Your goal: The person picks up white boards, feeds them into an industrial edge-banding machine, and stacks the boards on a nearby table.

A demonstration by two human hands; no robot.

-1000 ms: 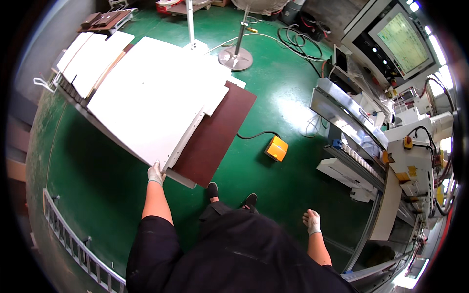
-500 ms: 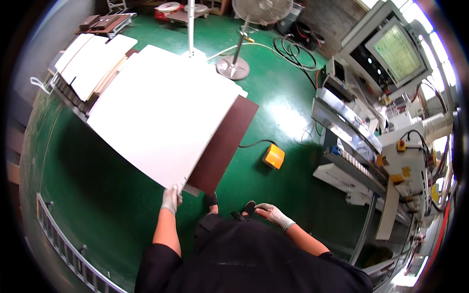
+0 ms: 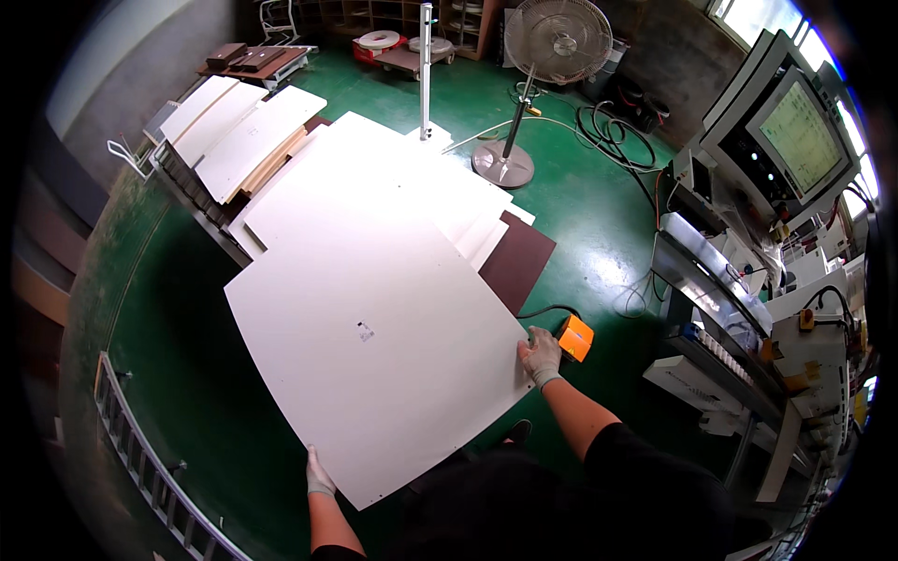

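Green workshop floor [image 3: 599,243] fills most of what I see, glossy and marked by cables. Biggest on it is the large white panel [image 3: 374,346] I carry, held roughly flat above the floor and reaching from my body out toward the stack of white boards [image 3: 374,187] beyond it. That stack lies on a low counter [image 3: 192,201], with a dark brown board [image 3: 519,262] showing at its right edge and more pale boards [image 3: 234,131] piled further left. To the right stands a machine with a monitor [image 3: 795,131] and grey metal housings [image 3: 711,280]. A pedestal fan [image 3: 552,47] stands at the far side, its round base near a white upright pole [image 3: 426,65]. A metal rail [image 3: 150,458] runs along the lower left.

My right hand [image 3: 540,353], gloved, has its grip clenched on the panel's right corner, fingers wrapped on the edge. My left hand [image 3: 318,475], also gloved, has its grip grasping the panel's near edge, close to its lowest corner. Just beside my right hand, on the floor, sits a small orange box [image 3: 576,337] with a black cable leading from it.
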